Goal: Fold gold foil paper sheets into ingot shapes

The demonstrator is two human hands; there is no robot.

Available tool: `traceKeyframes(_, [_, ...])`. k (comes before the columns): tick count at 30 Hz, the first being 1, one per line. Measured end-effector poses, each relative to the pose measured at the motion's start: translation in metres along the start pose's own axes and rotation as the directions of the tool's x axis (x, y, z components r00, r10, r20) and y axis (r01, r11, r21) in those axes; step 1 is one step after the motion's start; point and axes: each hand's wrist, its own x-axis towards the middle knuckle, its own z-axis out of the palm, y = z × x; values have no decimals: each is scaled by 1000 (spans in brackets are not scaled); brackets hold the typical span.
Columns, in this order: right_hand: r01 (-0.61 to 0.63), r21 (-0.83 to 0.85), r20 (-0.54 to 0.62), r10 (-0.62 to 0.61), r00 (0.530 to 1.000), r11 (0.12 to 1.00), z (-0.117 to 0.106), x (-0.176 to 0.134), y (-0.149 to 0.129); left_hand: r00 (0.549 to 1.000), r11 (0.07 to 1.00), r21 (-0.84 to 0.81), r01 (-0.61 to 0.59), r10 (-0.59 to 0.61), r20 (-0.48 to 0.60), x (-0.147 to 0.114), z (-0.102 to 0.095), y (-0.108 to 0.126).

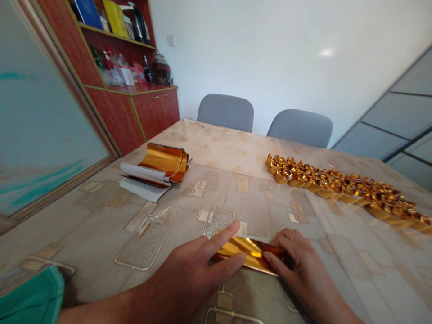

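A folded strip of shiny gold foil paper (pixel 251 247) lies low over the table in front of me. My right hand (pixel 299 261) grips its right end, the thumb in front and the fingers curled behind. At the left end is my left hand (pixel 202 261), its index finger and thumb stretched out and apart along the foil. The other left fingers are hidden beneath the hand. Further off on the left, a stack of curled gold foil sheets (pixel 165 157) with white backs rests on the table.
Rows of folded gold foil pieces (pixel 337 184) cover the table's right side. The patterned tablecloth (pixel 189 216) spreads under everything. Two grey chairs (pixel 225 111) stand at the far edge. Back left is a red-brown cabinet (pixel 114 112) with bottles and boxes; a sliding door (pixel 43 112) is nearer.
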Motion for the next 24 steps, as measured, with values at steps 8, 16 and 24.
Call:
traceKeyframes(8, [-21,-32,-67,19,998,999,1,2,-3,990,993,26,-111,108,92,2,2,2])
traceKeyframes(16, [-12,-137,-112,-4,994,991,6,1,1,993,995,51,-81,75,96,2,-7,7])
traceKeyframes(24, [8,-263,-147,-49,988,965,11,1,5,990,993,76,-90,81,116,1,-5,6])
